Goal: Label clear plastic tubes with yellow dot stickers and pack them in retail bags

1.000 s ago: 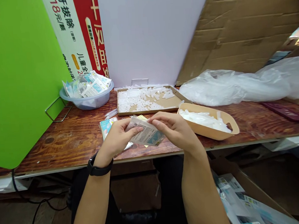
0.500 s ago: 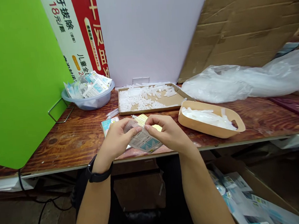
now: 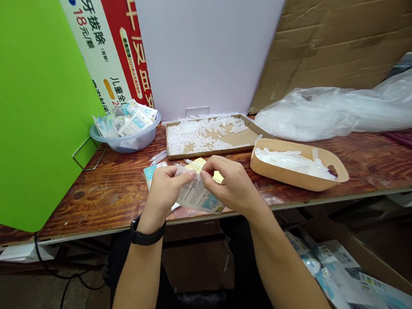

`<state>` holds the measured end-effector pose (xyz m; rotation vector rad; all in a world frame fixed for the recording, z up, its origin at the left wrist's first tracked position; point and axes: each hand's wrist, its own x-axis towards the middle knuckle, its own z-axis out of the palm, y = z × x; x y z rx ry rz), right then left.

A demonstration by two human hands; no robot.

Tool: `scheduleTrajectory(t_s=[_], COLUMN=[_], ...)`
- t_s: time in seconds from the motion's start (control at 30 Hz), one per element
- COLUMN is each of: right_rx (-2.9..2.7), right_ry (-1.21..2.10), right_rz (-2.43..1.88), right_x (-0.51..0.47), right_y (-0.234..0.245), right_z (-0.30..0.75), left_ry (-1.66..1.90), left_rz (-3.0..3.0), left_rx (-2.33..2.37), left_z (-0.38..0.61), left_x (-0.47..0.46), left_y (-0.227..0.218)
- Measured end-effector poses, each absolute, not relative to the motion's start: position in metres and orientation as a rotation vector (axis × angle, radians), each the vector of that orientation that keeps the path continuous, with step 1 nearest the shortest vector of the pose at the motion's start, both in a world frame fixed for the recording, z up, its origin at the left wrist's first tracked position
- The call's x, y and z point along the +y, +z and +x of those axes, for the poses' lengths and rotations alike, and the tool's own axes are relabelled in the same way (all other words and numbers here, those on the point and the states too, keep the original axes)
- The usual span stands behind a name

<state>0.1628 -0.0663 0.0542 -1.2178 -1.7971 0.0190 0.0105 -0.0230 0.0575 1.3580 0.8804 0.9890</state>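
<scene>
Between my hands, over the table's front edge, is a small clear plastic packet [image 3: 200,196] with a printed blue and white face. My left hand [image 3: 168,187] is closed on its upper left edge, thumb on top. The fingers of my right hand [image 3: 229,181] pinch its upper right edge, close to the left thumb. Behind the hands lies a sheet of yellow stickers [image 3: 197,164], partly covered by them. A light blue printed packet [image 3: 151,172] rests on the table just beyond my left hand.
A cardboard tray [image 3: 247,136] holds many small white pieces and tubes. Right of it stands a tan bin [image 3: 292,179] of clear plastic pieces. A blue bowl [image 3: 131,142] of packets is at the left. Below right, a cardboard box [image 3: 382,255] holds more packets. Plastic sheeting [image 3: 316,114] lies behind.
The packet has tilted and bent a little between my hands, which stay gripping its top edge. The whole view has shifted slightly, so things appear farther right.
</scene>
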Motion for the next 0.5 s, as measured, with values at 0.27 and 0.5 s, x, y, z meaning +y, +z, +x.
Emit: scheduleTrajectory(t_s=[0.27,0.5], right_rx=[-1.774,-1.157], right_ry=[0.101,0.194], right_rz=[-1.283,-1.367], right_x=[-0.064,-0.061], right_y=[0.053,0.048], right_z=[0.166,0.201], left_ry=[1.193,0.680], left_rz=[1.399,1.634], left_rx=[1.026,0.941], left_z=[0.026,-0.003], left_x=[-0.014,-0.005], left_y=[0.038,0.045])
